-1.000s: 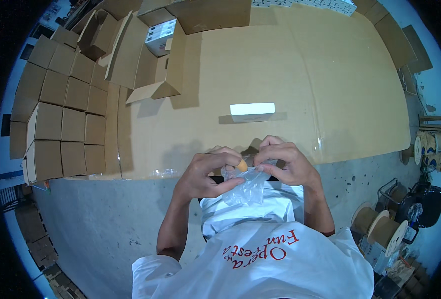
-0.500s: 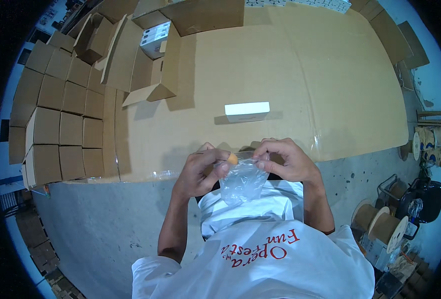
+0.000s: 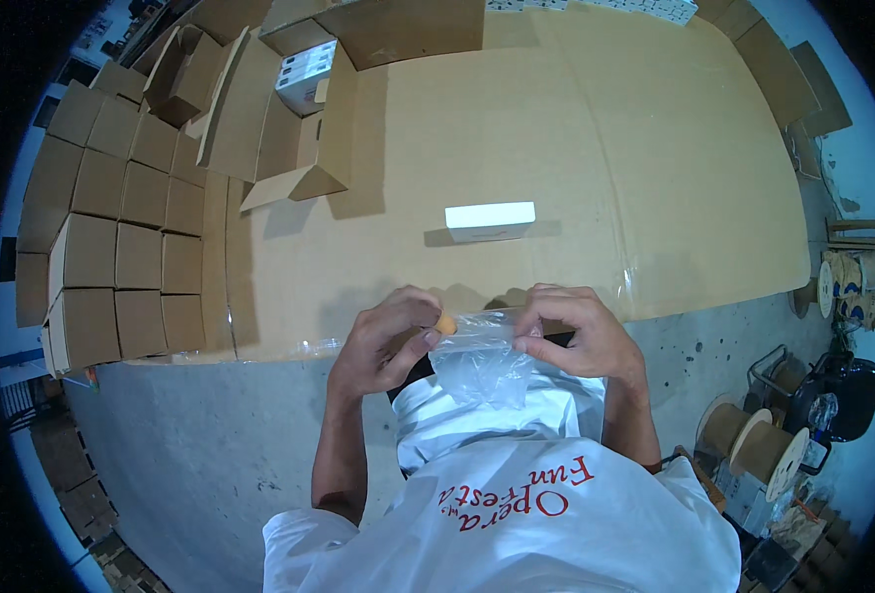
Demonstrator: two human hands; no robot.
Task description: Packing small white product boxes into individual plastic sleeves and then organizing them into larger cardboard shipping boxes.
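Holding clear plastic bag (image 3: 479, 358) at chest, just off near edge of cardboard-covered surface (image 3: 596, 148). Right hand (image 3: 578, 336) pinches bag's top right corner, fingers closed on the film. Left hand (image 3: 383, 341) closed on small orange piece (image 3: 445, 324) at bag mouth, also touching bag edge. White flat box (image 3: 490, 219) lies well apart on surface; open carton (image 3: 294, 128) far left. Risk, as judged: bag mouth looks slack, so piece could miss opening & drop; thin film may slip from pinch.
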